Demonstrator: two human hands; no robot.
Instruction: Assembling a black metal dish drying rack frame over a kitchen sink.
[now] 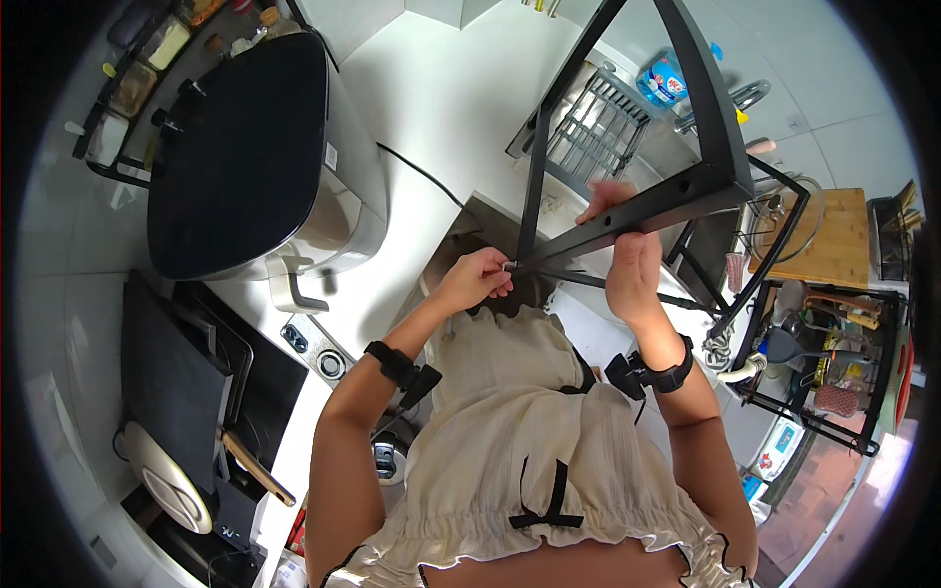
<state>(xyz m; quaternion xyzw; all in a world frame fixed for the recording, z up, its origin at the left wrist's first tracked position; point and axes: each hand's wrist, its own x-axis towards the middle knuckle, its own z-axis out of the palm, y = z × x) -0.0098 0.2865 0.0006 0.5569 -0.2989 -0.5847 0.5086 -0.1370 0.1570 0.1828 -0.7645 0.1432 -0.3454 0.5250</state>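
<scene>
A black metal frame (676, 188) of square tubes, with round holes along its thick bar, stands tilted in front of me. My right hand (635, 272) is wrapped round that bar, its palm on the near side and fingers showing beyond it. At the bar's lower left corner, my left hand (472, 280) is closed in a pinch on a small silvery metal piece (509, 266). The piece sits against the frame's end; its exact kind is too small to make out. Black bands with small devices are strapped round both my forearms.
An appliance with a black lid (245, 157) stands on the white counter (431, 88) to the left. Behind the frame are a grey dish rack (598, 127) and a blue bottle (663, 80). At right are a wooden board (828, 230) and a utensil rack (833, 367).
</scene>
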